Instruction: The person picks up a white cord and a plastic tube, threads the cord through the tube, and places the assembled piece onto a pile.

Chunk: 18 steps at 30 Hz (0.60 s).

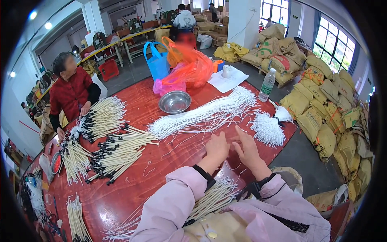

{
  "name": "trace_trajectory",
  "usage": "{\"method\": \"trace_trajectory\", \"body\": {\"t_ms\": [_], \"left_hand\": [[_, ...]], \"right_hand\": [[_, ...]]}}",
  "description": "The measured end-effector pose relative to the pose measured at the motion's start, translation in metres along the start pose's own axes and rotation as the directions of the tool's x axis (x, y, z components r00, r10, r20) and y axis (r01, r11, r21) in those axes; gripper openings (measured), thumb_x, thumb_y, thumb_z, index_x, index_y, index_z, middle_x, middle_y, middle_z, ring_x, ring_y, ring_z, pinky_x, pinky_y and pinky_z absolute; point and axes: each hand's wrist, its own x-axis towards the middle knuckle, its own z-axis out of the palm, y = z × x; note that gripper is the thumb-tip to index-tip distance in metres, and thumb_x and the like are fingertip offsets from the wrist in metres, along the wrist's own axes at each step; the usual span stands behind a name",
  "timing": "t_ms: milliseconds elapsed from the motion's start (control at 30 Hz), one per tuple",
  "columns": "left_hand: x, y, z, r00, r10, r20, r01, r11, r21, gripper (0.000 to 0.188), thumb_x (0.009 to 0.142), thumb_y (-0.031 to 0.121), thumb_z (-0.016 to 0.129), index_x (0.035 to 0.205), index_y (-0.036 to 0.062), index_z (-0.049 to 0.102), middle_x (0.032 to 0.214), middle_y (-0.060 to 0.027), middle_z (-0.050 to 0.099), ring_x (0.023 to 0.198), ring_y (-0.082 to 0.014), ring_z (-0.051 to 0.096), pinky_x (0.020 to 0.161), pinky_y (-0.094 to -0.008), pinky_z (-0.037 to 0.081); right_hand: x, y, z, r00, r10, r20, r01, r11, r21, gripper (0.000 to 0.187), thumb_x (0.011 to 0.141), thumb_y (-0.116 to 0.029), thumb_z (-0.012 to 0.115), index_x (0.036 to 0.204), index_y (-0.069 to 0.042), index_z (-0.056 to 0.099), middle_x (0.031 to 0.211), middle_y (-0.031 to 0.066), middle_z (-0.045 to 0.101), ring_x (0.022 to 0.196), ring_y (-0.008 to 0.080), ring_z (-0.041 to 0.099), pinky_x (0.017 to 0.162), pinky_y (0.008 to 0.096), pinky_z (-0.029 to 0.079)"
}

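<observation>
My left hand is raised over the red table, its fingers curled together. Whether a thin cord is pinched in them cannot be made out. Beside it, my right hand has its fingers stretched and apart, with nothing visible in it. Just beyond both hands lies a long loose bundle of white cords. A tied bunch of white cords sits to the right. Below my wrists, partly hidden by my sleeves, is a pile of cream-coloured thin rods with white cord ends.
More cream rods with black ends lie on the left of the red table, near a person in red. A metal bowl, plastic bags and a bottle stand farther back. Stacked sacks line the right.
</observation>
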Motion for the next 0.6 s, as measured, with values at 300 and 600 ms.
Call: {"method": "trace_trajectory", "body": {"t_ms": [300, 600], "left_hand": [[0.005, -0.003, 0.037, 0.997, -0.034, 0.071, 0.04, 0.996, -0.08, 0.031, 0.087, 0.012, 0.071, 0.111, 0.0023, 0.053, 0.102, -0.0284, 0.068, 0.091, -0.0402, 0.073, 0.075, -0.0481, 0.061], [0.033, -0.006, 0.013, 0.966, -0.049, -0.254, -0.083, 0.871, -0.485, 0.026, 0.09, 0.005, 0.06, 0.114, -0.0011, 0.052, 0.094, -0.0225, 0.069, 0.089, -0.0379, 0.071, 0.079, -0.047, 0.056]], "right_hand": [[-0.01, 0.006, 0.001, 0.997, -0.014, 0.079, 0.014, 1.0, -0.002, 0.06, 0.09, -0.011, 0.07, 0.145, 0.0, 0.051, 0.098, 0.0115, 0.071, 0.093, 0.0309, 0.062, 0.086, 0.042, 0.047], [-0.004, 0.001, 0.002, 0.998, 0.048, 0.036, -0.048, 0.999, -0.005, 0.06, 0.088, -0.006, 0.071, 0.145, -0.002, 0.053, 0.094, 0.0122, 0.068, 0.09, 0.0304, 0.063, 0.083, 0.0403, 0.049]]}}
